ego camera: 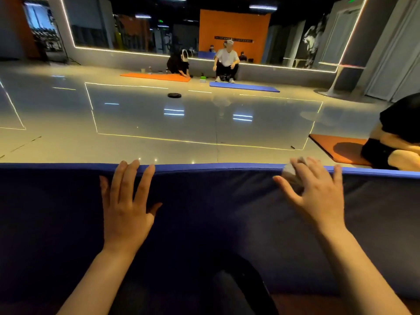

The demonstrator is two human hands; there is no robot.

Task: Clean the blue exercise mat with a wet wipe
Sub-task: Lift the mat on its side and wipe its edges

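- large dark blue padded exercise mat [204,223] fills the lower half of frame, far edge running across mid frame; looks soft, springy, prob heavy enough to stay put
- left hand [127,208] lies flat w/ fingers spread, tips at far edge, holding nothing
- right hand [318,196] presses a crumpled white wet wipe [289,171] at mid right, fingers straight over it
- wipe is limp, thin, bunches easily; best pinned under the palm; could slide on smooth cover
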